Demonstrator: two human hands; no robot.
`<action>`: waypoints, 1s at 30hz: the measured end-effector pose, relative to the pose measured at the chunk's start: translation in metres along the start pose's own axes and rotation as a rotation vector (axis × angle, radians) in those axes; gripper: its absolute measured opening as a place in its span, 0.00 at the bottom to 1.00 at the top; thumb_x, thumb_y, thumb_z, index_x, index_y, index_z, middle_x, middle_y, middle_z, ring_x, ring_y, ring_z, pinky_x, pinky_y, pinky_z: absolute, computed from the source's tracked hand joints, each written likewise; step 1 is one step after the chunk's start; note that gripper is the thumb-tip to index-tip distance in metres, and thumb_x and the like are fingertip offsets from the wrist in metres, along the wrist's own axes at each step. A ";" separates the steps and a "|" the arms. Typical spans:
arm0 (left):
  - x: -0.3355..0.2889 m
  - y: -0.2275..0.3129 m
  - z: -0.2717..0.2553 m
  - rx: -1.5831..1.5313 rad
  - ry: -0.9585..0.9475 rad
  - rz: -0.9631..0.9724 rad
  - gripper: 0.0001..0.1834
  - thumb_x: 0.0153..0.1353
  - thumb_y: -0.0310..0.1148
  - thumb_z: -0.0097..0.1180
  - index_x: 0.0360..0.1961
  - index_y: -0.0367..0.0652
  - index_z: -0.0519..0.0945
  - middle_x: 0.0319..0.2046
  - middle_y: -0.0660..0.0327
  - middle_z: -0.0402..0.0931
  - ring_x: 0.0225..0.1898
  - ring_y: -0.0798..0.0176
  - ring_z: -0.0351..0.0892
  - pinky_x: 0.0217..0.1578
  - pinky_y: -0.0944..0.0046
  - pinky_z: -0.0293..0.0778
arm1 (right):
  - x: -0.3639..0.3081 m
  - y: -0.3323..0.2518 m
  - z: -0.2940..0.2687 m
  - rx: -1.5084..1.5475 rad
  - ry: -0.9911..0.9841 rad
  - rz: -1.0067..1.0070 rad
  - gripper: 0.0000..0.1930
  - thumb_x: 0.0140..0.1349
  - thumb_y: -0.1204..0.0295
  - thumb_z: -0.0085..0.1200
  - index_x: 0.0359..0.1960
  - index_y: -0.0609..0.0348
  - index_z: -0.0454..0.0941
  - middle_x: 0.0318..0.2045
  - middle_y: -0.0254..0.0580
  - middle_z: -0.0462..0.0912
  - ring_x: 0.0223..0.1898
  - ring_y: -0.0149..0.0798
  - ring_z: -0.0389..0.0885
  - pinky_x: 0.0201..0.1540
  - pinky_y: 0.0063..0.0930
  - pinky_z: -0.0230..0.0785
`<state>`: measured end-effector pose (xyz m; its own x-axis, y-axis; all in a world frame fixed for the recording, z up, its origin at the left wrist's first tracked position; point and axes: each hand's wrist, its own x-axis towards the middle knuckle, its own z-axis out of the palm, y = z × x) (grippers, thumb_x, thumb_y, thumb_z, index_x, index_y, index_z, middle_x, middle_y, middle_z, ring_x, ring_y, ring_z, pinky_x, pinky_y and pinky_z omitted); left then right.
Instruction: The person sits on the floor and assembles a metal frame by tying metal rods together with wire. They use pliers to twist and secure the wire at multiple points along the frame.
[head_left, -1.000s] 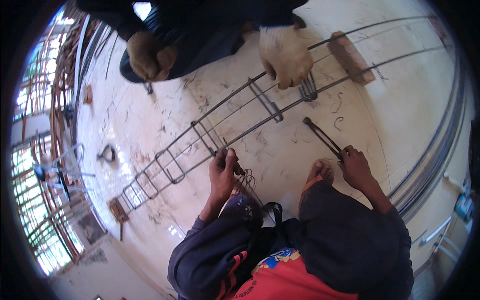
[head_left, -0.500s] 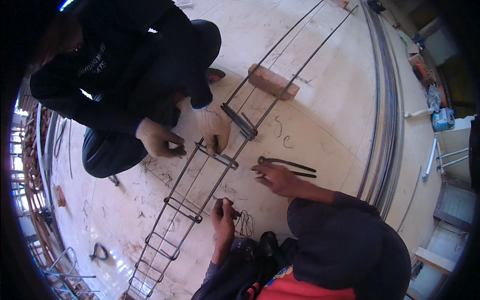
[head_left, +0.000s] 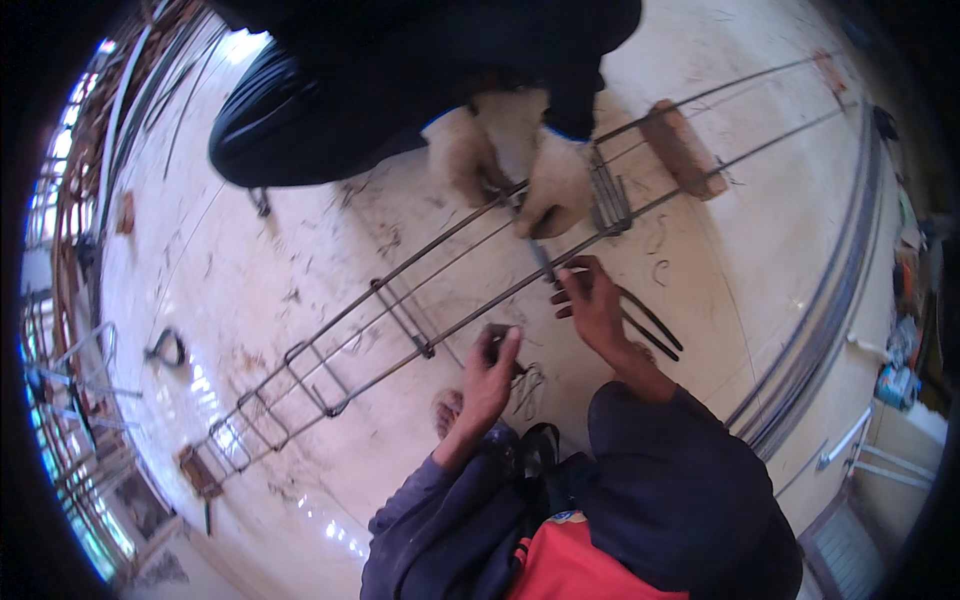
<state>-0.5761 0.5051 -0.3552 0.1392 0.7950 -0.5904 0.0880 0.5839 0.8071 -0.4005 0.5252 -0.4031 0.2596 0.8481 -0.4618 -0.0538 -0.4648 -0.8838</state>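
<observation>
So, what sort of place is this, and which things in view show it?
Probably a building site or metalwork area: a long frame of metal bars lies across bricks, and a bundle of long bars lies at the right.

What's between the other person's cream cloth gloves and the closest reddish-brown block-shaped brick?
A bunch of dark, bent-metal loops and a short stretch of long, dark steel bars lie between the gloves and the brick. The head view shows it.

Glossy cream tiled flr [head_left: 330,450]: reddish rect. brick [head_left: 685,150] @2 o'clock, blk metal pincers [head_left: 655,321] @3, long grey steel bars [head_left: 812,345] beyond, blk rounded loop [head_left: 181,347] @9.
</observation>
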 end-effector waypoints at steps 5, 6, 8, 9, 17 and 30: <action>0.004 -0.011 0.008 -0.027 -0.049 0.019 0.20 0.65 0.46 0.53 0.39 0.35 0.75 0.23 0.62 0.71 0.24 0.70 0.69 0.26 0.66 0.68 | -0.008 0.003 0.003 0.270 -0.041 0.306 0.24 0.66 0.57 0.51 0.56 0.58 0.62 0.45 0.49 0.77 0.38 0.42 0.82 0.34 0.34 0.77; 0.005 -0.011 0.010 -0.025 -0.060 0.013 0.21 0.65 0.47 0.54 0.38 0.35 0.75 0.23 0.61 0.72 0.25 0.69 0.70 0.26 0.65 0.68 | -0.007 0.005 -0.003 0.299 -0.052 0.322 0.26 0.65 0.54 0.51 0.57 0.58 0.62 0.45 0.49 0.77 0.41 0.43 0.80 0.39 0.38 0.75; 0.009 -0.011 0.010 0.056 -0.071 0.034 0.23 0.64 0.48 0.54 0.38 0.33 0.76 0.23 0.58 0.73 0.25 0.68 0.70 0.28 0.63 0.69 | -0.001 0.013 -0.012 0.414 -0.111 0.346 0.29 0.64 0.52 0.52 0.58 0.58 0.60 0.48 0.50 0.75 0.47 0.46 0.78 0.47 0.42 0.73; 0.010 -0.016 0.014 0.062 -0.012 0.105 0.24 0.64 0.49 0.54 0.38 0.33 0.76 0.22 0.57 0.73 0.25 0.67 0.70 0.28 0.62 0.69 | 0.001 0.019 -0.015 0.495 -0.143 0.360 0.31 0.64 0.52 0.53 0.59 0.60 0.60 0.51 0.52 0.73 0.49 0.47 0.76 0.49 0.44 0.72; 0.012 -0.023 0.014 0.074 -0.068 0.096 0.25 0.64 0.50 0.54 0.37 0.31 0.76 0.24 0.57 0.74 0.27 0.67 0.70 0.30 0.62 0.68 | 0.005 0.008 -0.013 0.388 -0.147 0.410 0.30 0.64 0.52 0.53 0.61 0.55 0.59 0.50 0.50 0.72 0.51 0.48 0.72 0.53 0.44 0.66; 0.016 -0.019 0.012 0.103 -0.063 0.132 0.27 0.64 0.50 0.53 0.36 0.30 0.76 0.23 0.54 0.72 0.28 0.65 0.69 0.32 0.60 0.68 | 0.016 0.015 -0.017 0.367 -0.208 0.331 0.27 0.66 0.53 0.49 0.59 0.56 0.62 0.52 0.48 0.72 0.51 0.45 0.72 0.52 0.40 0.67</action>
<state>-0.5638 0.5051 -0.3796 0.2177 0.8498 -0.4800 0.1654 0.4526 0.8763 -0.3806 0.5277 -0.4229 -0.0229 0.7207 -0.6928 -0.4440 -0.6282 -0.6389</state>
